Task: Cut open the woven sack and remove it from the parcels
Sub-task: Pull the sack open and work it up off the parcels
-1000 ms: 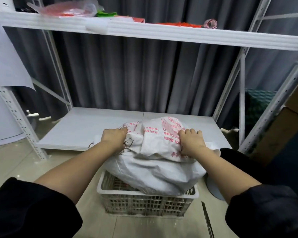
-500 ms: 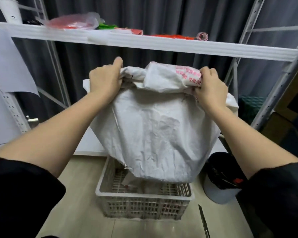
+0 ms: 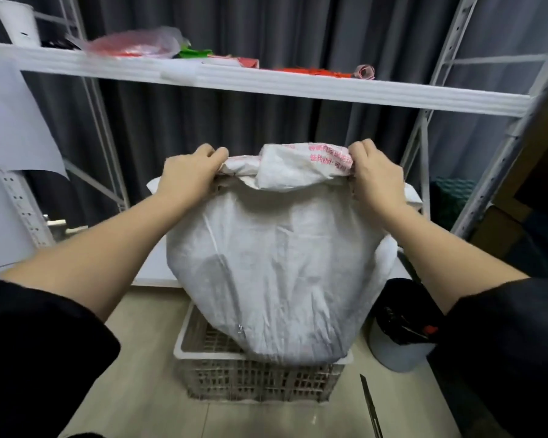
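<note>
Overhead, from the head camera, the white woven sack (image 3: 276, 257) hangs upside-down above the plastic crate (image 3: 260, 379), its lower end dipping inside the crate's rim. The left hand (image 3: 189, 177) grips the sack's bunched top edge on the left, fingers curled over the fabric; the right hand (image 3: 375, 175) pinches the same edge on the right, by the red print. A knife (image 3: 371, 407) lies on the floor just right of the crate, near a black-lined bin (image 3: 399, 333). Behind stands a white shelf (image 3: 266, 83).

Floor (image 3: 146, 390): tiled; a plastic crate (image 3: 260, 380), a knife (image 3: 371, 406) and a lined bin (image 3: 402, 336) are carried.
Upper shelf (image 3: 298, 85): bags and red papers are laid.
</note>
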Demonstrator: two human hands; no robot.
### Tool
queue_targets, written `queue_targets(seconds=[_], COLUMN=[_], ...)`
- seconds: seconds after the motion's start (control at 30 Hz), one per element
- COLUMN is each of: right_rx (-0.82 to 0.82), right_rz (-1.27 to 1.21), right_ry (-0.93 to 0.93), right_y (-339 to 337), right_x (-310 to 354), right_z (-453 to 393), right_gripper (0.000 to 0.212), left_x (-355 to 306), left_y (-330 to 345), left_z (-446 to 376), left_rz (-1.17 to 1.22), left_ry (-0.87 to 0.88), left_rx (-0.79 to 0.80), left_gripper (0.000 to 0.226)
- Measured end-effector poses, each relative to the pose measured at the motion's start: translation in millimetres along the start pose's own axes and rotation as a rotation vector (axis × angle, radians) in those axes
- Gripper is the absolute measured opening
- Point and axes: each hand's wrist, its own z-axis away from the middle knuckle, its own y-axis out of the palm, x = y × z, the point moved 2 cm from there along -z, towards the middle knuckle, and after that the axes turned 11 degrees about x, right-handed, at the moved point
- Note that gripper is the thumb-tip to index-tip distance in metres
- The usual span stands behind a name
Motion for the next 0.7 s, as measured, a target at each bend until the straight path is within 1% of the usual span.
queue_targets(seconds=[0.03,0.1,0.13,0.2,0.27,0.33,0.37,0.4,0.43,0.5,0.53,0.57,0.6,0.63,0.67,0.7], right_rx=[-0.005,-0.015,-0.025,-0.066,-0.165,-0.246,-0.258,-0.247,-0.216,-0.119,-0.051,0.019,0.101,0.176,0.223,0.252], right_rz=[-0.005,0.007,0.021,0.042,0.061,0.129,0.152,0.157,0.153,0.163,0.161,0.148,0.133,0.114,0.082,0.033], right_ry=[0.024,-0.015,-0.056,-0.155,-0.275,-0.386,-0.441,-0.503,-0.564,-0.646,-0.657,-0.655,-0.642,-0.631,-0.624,-0.609], right_y=[4.2,19.7,27.0,37.1,45.9,56.4,61.9,67.5,73.3,82.3,85.8,89.5,92.1,95.3,96.5,97.0], right_x=[3.6,6.2,5.9,5.2,4.5,4.9,4.5,3.2,1.5,-0.2,-1.1,-3.0,-5.6,-9.1,-10.9,-11.4], right_z=[5.4,15.6,20.4,27.6,32.3,43.5,50.5,57.8,65.3,79.2,84.5,88.3,91.8,94.7,97.7,99.7], right_gripper=[0.027,0.025,0.023,0.022,0.023,0.026,0.026,0.025,0.023,0.021,0.022,0.026,0.034,0.041,0.043,0.041], left_x=[-3.0,-8.1,-6.5,-3.0,-1.2,-2.8,-2.9,-2.8,-3.3,-6.4,-8.0,-10.4,-14.2,-17.8,-20.5,-22.1], left_y=[4.0,19.7,31.1,46.1,58.8,69.3,75.5,81.1,86.3,92.4,93.4,92.9,94.7,97.2,100.1,103.2], left_z=[2.1,9.8,15.0,25.7,32.9,43.1,49.6,54.8,58.5,60.0,57.4,53.4,47.7,42.0,36.6,32.2], left_rz=[0.015,-0.066,-0.111,-0.148,-0.125,-0.037,0.0,0.006,0.009,0.121,0.226,0.334,0.397,0.431,0.423,0.427], left_ry=[0.014,0.126,0.185,0.263,0.32,0.378,0.41,0.429,0.421,0.285,0.182,0.087,0.017,-0.033,-0.065,-0.108], left_rx=[-0.034,-0.035,-0.022,0.072,0.159,0.217,0.253,0.29,0.344,0.437,0.483,0.534,0.565,0.581,0.6,0.632], left_gripper=[0.037,0.047,0.05,0.053,0.05,0.037,0.03,0.032,0.043,0.062,0.062,0.054,0.041,0.033,0.041,0.057])
